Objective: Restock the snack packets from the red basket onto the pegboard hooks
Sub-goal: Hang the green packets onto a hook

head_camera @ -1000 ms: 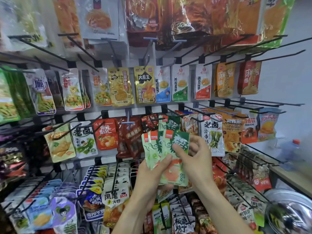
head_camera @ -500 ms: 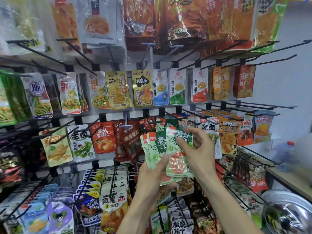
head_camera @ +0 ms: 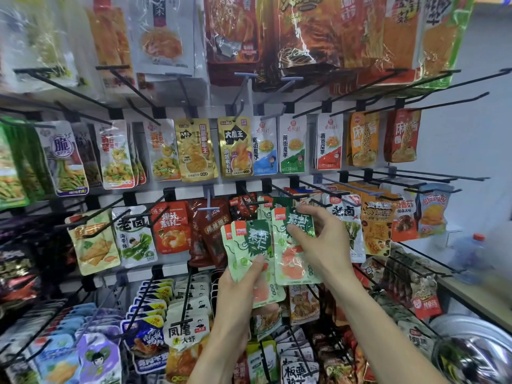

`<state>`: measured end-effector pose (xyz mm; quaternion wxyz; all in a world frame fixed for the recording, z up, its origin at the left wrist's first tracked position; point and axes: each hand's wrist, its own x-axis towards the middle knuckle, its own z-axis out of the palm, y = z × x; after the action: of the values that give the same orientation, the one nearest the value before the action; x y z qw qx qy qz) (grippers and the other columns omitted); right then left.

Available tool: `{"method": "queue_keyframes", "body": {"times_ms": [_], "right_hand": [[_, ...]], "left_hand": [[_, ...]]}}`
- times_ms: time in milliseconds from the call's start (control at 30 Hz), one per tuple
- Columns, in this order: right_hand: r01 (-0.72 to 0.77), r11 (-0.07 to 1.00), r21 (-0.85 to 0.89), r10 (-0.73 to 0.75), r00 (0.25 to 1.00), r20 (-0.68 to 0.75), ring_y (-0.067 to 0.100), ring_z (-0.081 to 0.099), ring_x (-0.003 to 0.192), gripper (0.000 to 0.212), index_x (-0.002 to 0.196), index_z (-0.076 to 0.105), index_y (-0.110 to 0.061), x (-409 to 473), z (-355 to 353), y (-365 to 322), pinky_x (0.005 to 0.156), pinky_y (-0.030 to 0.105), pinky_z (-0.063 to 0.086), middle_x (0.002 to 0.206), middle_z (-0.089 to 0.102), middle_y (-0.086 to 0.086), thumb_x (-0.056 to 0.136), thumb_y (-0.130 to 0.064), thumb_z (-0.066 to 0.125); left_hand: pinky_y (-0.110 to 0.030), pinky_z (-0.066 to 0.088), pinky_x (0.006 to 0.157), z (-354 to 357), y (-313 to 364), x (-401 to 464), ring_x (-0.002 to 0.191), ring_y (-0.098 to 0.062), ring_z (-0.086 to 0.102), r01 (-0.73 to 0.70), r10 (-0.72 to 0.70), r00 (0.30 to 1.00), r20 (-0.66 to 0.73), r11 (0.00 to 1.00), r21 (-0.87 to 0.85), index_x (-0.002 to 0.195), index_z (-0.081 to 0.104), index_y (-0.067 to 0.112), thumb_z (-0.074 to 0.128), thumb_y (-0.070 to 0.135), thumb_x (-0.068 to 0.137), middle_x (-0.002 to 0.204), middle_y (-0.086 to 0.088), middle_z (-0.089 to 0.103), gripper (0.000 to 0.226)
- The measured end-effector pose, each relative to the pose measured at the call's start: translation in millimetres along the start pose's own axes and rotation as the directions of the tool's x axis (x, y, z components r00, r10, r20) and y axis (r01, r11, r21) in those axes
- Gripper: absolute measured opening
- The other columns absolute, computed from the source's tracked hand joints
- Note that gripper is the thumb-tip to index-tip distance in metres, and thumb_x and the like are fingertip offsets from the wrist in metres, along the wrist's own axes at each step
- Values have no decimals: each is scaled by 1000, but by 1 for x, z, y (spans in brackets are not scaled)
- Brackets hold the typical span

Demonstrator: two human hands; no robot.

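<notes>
My left hand [head_camera: 240, 284] grips a fanned stack of light green snack packets [head_camera: 249, 245] from below, thumb on the front. My right hand [head_camera: 318, 239] pinches one single green packet [head_camera: 293, 261] of the same kind, pulled to the right of the stack and lifted toward the black hook [head_camera: 282, 194] in the third row. More green packets [head_camera: 266, 209] hang on that hook behind. The red basket is out of view.
The pegboard holds rows of hanging snack packets with long black hooks [head_camera: 388, 87] jutting toward me. A water bottle [head_camera: 471, 256] stands on a wooden counter [head_camera: 476, 295] at the right. A shiny metal bowl [head_camera: 471, 350] sits at the lower right.
My right hand has drawn one green packet off the stack, moving it right and up toward the hook. My left hand keeps the rest, a little lower and to the left.
</notes>
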<state>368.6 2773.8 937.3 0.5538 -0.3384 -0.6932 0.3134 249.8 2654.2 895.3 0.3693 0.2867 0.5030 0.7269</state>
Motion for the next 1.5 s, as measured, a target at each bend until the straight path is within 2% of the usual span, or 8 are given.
{"method": "queue_keyframes", "body": {"times_ms": [133, 300, 433, 567, 667, 900, 1033, 1500], "right_hand": [[8, 982, -189, -2, 999, 33, 10, 64, 103, 39, 128, 67, -20, 25, 23, -1, 103, 31, 45, 128, 67, -6, 91, -24, 78], [29, 949, -315, -13, 998, 54, 25, 67, 120, 49, 141, 62, -17, 35, 41, 2, 109, 37, 46, 139, 66, 3, 95, -24, 75], [16, 949, -315, 4, 998, 63, 26, 71, 105, 52, 147, 56, -17, 9, 24, 2, 93, 19, 42, 136, 67, 0, 98, -24, 71], [-24, 998, -51, 23, 999, -36, -4, 67, 102, 31, 126, 68, -28, -28, 0, -2, 96, 25, 55, 118, 72, -16, 96, -32, 73], [-131, 965, 226, 126, 991, 36, -5, 67, 97, 36, 113, 62, -28, -45, -2, -11, 85, 18, 54, 106, 70, -14, 85, -36, 82], [-67, 959, 276, 83, 995, -47, -8, 61, 105, 37, 115, 66, -28, -29, -8, -7, 95, 11, 48, 115, 67, -15, 84, -21, 85], [-18, 975, 220, 30, 998, -48, -5, 58, 114, 41, 122, 68, -28, -13, -7, -3, 94, 11, 44, 121, 66, -19, 85, -23, 85], [38, 992, 117, -32, 998, -55, -6, 59, 111, 43, 123, 71, -28, -7, -6, 4, 96, 17, 45, 120, 68, -21, 83, -21, 87]], "left_hand": [[-33, 58, 45, -11, 3, 2, 92, -40, 78, -31, 32, 999, 15, 998, -54, 125, 63, 7, 61, 34, 103, 109, -16, 79, 36], [-32, 56, 42, -19, 6, 0, 73, -28, 78, -27, 27, 1000, -2, 999, -43, 123, 61, 2, 55, 29, 106, 110, -17, 77, 32], [-32, 56, 46, -22, 4, -2, 77, -22, 75, -14, 14, 1000, -6, 1000, 3, 115, 70, 9, 68, 33, 99, 94, -7, 80, 28], [-31, 57, 47, -13, 4, -7, 80, -21, 76, -23, 20, 997, 70, 999, 46, 119, 71, 13, 71, 36, 96, 96, -2, 81, 33], [-29, 58, 47, 3, 1, -11, 81, -24, 78, -45, 34, 989, 146, 996, 77, 122, 71, 20, 70, 36, 98, 100, -3, 82, 29], [-32, 61, 51, 19, -1, -11, 71, -32, 60, -80, 64, 975, 211, 994, 71, 105, 82, 25, 74, 40, 91, 94, 7, 78, 21], [-33, 61, 54, 17, -5, -5, 52, -10, 46, -75, 63, 988, 140, 993, 87, 108, 78, 18, 78, 35, 91, 61, 4, 39, 23], [-30, 60, 52, 16, -10, 3, 51, -8, 46, -106, 88, 984, 153, 988, 116, 114, 73, 18, 76, 28, 96, 58, 3, 41, 22]]}}
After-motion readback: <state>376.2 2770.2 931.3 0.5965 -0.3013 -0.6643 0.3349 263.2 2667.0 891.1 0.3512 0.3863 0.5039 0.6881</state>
